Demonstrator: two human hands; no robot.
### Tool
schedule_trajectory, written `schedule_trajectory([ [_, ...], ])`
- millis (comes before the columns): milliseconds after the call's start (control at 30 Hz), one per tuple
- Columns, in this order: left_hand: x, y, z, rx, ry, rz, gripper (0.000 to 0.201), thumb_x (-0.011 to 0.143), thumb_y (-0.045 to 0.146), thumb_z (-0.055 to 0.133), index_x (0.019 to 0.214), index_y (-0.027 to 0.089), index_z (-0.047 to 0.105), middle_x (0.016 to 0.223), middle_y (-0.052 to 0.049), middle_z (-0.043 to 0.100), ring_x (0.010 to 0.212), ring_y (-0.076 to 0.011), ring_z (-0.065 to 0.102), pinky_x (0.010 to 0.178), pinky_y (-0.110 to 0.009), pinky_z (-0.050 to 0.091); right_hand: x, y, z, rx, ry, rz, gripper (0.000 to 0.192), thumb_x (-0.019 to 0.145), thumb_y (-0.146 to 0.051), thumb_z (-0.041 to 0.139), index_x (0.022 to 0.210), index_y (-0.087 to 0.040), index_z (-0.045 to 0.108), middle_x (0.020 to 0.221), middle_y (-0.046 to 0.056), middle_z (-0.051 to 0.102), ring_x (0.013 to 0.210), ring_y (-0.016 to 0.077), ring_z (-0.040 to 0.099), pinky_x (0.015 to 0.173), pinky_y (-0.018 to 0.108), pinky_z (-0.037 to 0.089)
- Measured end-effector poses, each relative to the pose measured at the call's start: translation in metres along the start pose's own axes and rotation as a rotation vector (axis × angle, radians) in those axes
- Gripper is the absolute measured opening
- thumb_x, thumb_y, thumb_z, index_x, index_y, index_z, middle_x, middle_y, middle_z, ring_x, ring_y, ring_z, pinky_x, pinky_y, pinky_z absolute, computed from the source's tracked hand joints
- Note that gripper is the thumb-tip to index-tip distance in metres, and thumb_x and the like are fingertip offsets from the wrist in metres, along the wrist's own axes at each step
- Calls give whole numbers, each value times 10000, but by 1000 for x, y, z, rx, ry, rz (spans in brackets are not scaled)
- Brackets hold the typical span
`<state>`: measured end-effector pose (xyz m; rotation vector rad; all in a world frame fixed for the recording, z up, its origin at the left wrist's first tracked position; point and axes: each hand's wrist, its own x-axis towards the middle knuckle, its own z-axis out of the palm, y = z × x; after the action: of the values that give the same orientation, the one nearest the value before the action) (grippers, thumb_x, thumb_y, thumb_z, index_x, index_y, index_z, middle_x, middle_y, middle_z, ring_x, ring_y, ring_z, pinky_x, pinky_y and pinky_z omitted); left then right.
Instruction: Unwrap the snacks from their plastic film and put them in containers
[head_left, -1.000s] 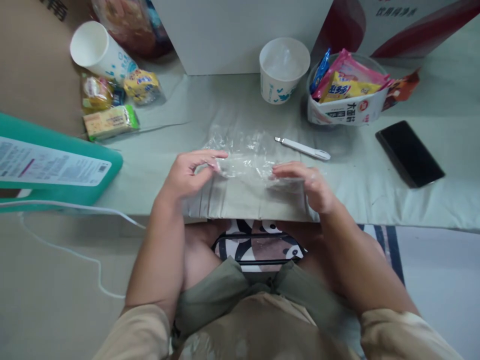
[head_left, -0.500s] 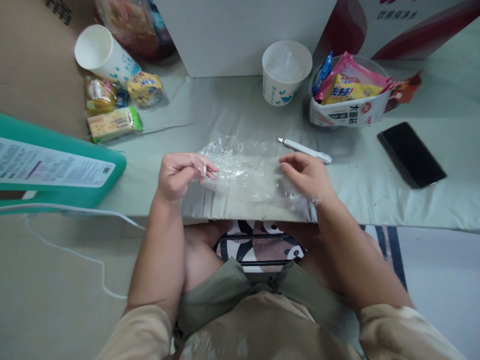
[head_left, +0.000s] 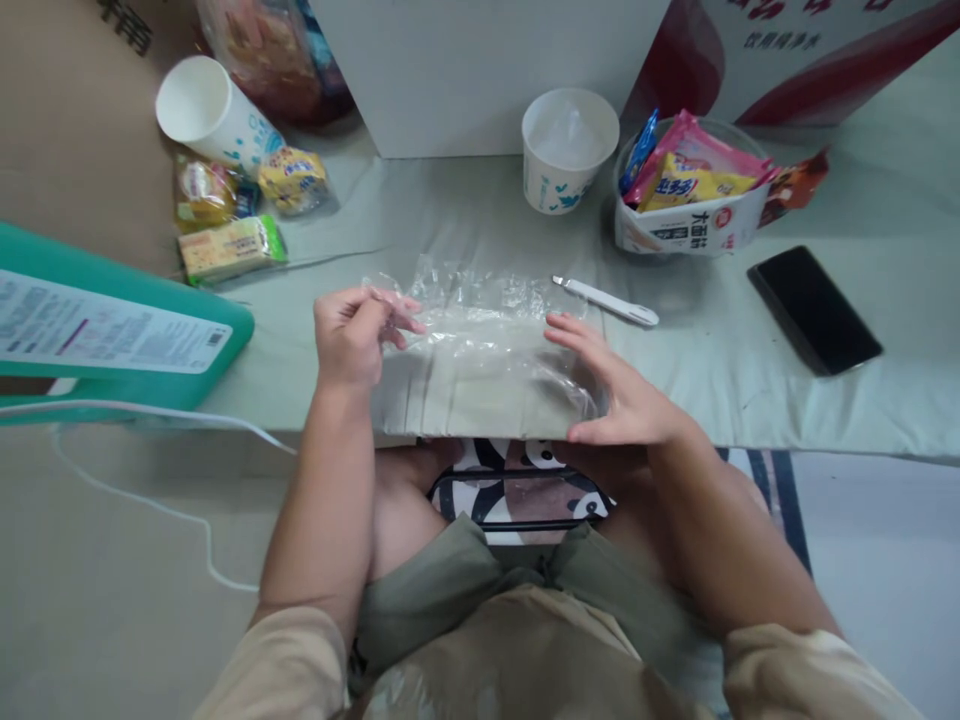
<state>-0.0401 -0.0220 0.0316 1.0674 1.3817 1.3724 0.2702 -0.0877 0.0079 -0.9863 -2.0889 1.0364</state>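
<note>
A crinkled sheet of clear plastic film [head_left: 480,320] stretches between my hands over the cloth-covered table. Its left end is pinched in the closed fingers of my left hand [head_left: 358,330]. My right hand [head_left: 619,385] is open at the film's right end, thumb and fingers spread wide apart, with the film's edge lying near the thumb. Just beyond the right fingers lies a white utility knife [head_left: 606,301], its tip pointing left. Whether the film is a bag or a single layer I cannot tell.
A white paper cup [head_left: 568,150] stands upright at the back, beside a tub of snack packets [head_left: 686,205]. A black phone [head_left: 814,310] lies at right. To the left are a tilted paper cup [head_left: 214,115], a wrapped snack bar [head_left: 231,249] and a green container [head_left: 187,335].
My right hand has opened, its thumb moving down away from the fingers. The film has shifted and spread between the hands. My left hand still pinches its end, slightly higher.
</note>
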Motion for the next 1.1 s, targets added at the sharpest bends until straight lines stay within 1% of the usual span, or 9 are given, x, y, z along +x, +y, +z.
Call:
schedule_trajectory([
  [67,3,0,2,5,16,-44,288,817,251,648,539,177,651,638,-57,717,449,-132,647,359,-210,318,2,-3,8,-15,30,26,926,707,-733,802,1488,-309,542,1674,120,415,1573,387,349,1265,621,329],
  [167,6,-4,1,8,-34,-63,280,810,357,738,607,169,695,693,-54,747,516,-139,699,396,-190,420,14,-9,25,-26,314,93,346,917,-552,677,1106,-268,734,1329,105,726,1294,301,663,1116,519,517],
  [267,8,-9,1,27,-21,-90,337,851,444,759,653,177,705,657,-43,733,514,-138,699,431,-197,477,26,-13,38,23,569,264,317,1011,-466,525,858,-249,699,863,46,778,865,219,757,869,412,597],
  [433,12,-16,0,162,6,-147,386,921,418,736,623,183,666,437,23,551,323,-81,459,356,-206,345,28,-11,33,70,635,566,270,960,-478,541,936,-243,672,558,-24,623,490,182,594,576,344,515],
  [533,15,-18,-2,265,15,-153,409,907,386,752,569,183,643,410,35,496,328,-77,391,364,-226,297,20,-10,26,-46,584,673,393,918,-422,570,1257,-233,631,508,-50,592,474,206,574,590,367,504],
  [733,12,-8,-4,636,-90,-192,433,893,417,692,541,192,575,429,32,468,377,-97,394,427,-257,299,4,-14,16,-413,406,794,806,815,-313,555,1584,-161,366,616,-21,638,568,230,564,626,377,457],
  [833,9,-3,-2,860,-120,-189,384,856,446,698,591,195,580,511,4,538,495,-132,486,532,-281,384,1,-14,13,-544,319,817,856,804,-324,571,1606,-159,324,913,89,695,730,254,607,669,399,483],
  [933,7,-3,1,940,-128,-96,278,812,447,742,912,191,700,873,-63,738,763,-197,639,732,-323,498,-1,-13,14,-692,370,697,838,799,-302,595,1587,-158,350,1220,205,587,1054,351,605,845,506,526],
  [1100,3,-13,10,853,-389,76,717,722,363,840,1377,249,572,1188,-86,732,1089,-269,665,951,-393,529,-10,-17,21,-744,225,524,847,776,-198,592,1582,-272,342,1442,210,482,1377,479,437,1045,723,393],
])
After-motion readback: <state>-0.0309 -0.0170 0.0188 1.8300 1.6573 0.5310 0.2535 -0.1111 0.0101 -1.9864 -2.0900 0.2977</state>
